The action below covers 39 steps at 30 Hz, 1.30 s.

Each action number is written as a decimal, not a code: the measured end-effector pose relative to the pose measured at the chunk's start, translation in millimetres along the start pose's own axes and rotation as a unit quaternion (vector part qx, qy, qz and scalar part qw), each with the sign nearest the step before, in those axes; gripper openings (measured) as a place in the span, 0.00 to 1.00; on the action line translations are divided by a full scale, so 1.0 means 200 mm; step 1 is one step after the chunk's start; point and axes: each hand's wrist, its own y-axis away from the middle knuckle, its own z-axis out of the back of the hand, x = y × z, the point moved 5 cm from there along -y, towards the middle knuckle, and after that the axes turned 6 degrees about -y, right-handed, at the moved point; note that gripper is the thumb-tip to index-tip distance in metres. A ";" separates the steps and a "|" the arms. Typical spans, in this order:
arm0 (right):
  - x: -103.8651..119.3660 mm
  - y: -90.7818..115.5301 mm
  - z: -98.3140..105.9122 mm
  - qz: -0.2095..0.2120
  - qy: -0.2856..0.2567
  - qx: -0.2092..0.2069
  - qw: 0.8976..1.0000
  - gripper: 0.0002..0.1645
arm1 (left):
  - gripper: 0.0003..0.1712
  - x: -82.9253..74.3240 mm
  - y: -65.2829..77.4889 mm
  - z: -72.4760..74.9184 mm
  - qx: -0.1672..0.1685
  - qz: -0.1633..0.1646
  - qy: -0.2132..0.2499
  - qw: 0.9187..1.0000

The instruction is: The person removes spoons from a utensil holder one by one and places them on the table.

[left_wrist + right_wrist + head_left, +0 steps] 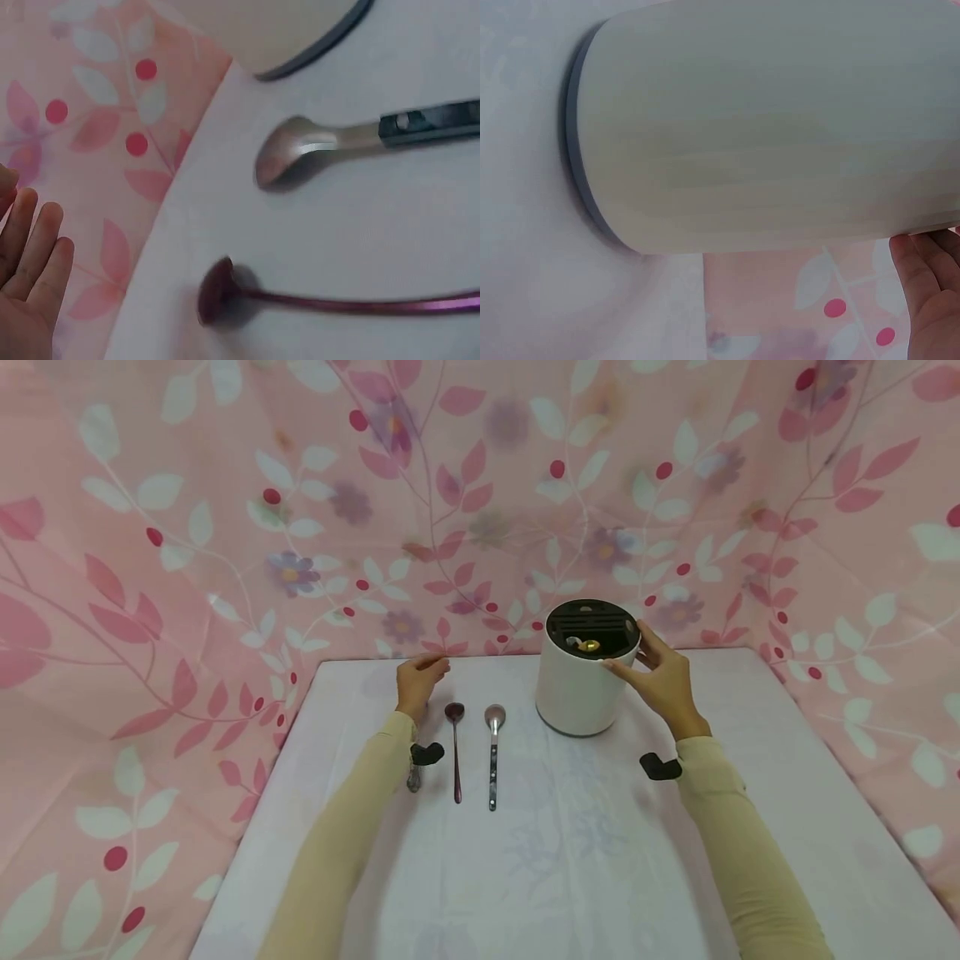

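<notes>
My right hand (663, 685) grips the upper right side of a white utensil holder (577, 693), thumb at the front of its black rim and fingers on its far side. Inside the holder's dark top shows the gold head of a utensil (591, 646). My left hand (420, 683) hovers near the table's back edge with its fingers loosely extended, holding nothing. Just right of it lie a dark reddish-purple long-handled spoon (457, 760) and a silver spoon (493, 760) with a dark riveted handle. A silver ornate handle (414, 779) peeks out under the left wrist; its other end is hidden.
A white cloth (540, 877) covers the table. Pink floral fabric (480, 510) hangs directly behind its back edge and along both sides. The utensil holder stands close to the back fabric, right of the spoons.
</notes>
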 end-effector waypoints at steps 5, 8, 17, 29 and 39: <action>0.00 0.00 -0.01 0.002 -0.002 0.002 1.000 0.52 | 0.14 -0.09 -0.03 -0.15 0.030 -0.033 -0.031 0.999; 0.00 -0.01 -0.01 0.002 0.002 0.001 1.000 0.51 | 0.12 -0.17 -0.04 -0.26 0.043 -0.052 -0.053 0.996; 0.00 0.00 -0.01 -0.002 -0.002 0.008 1.000 0.51 | 0.13 -0.42 -0.01 -0.60 0.088 -0.109 -0.055 0.989; -0.06 -0.02 0.00 0.000 0.014 0.008 1.000 0.52 | 0.10 -0.59 0.14 -0.89 0.160 -0.236 -0.165 0.944; -0.22 -0.06 0.01 0.009 0.018 -0.003 1.000 0.52 | 0.09 -0.59 0.19 -0.99 0.203 -0.303 -0.326 0.872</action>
